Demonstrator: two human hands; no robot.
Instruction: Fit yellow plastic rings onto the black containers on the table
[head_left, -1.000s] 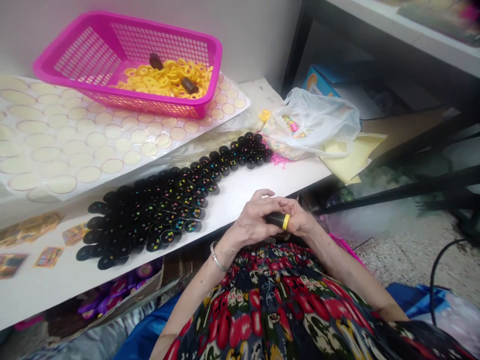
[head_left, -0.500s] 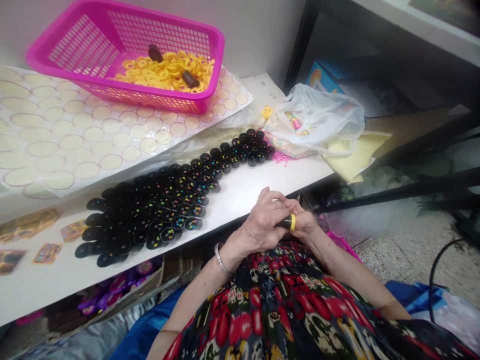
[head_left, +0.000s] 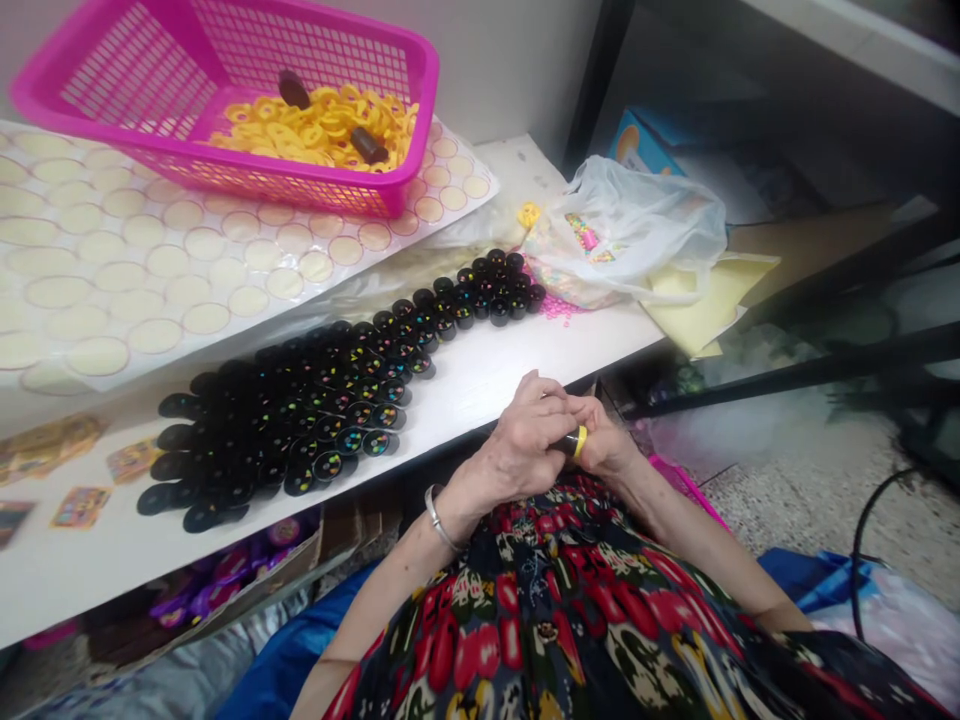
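Both of my hands are together in front of my body, past the front edge of the white table. My left hand (head_left: 517, 440), with a bangle at the wrist, has its fingers closed round a small black cylinder with a yellow ring (head_left: 576, 442) at one end. My right hand (head_left: 609, 440) closes on the ringed end from the other side. The fingers hide much of the piece, so its far end cannot be made out. Nearby on the table stand rows of small black cups (head_left: 330, 400), packed close, with bright coloured bits inside.
A pink basket (head_left: 300, 180) holds yellow rings (head_left: 322, 125) and two dark pieces. It rests on a sheet of round stickers (head_left: 150, 240). A white plastic bag (head_left: 637, 220) lies by loose pink beads (head_left: 556, 307) and yellow paper (head_left: 697, 315). Purple items (head_left: 225, 575) sit below the table.
The whole view has shifted slightly, so the table things appear a little further left. Both hands stay closed round the black piece, with only a slight change in the fingers.
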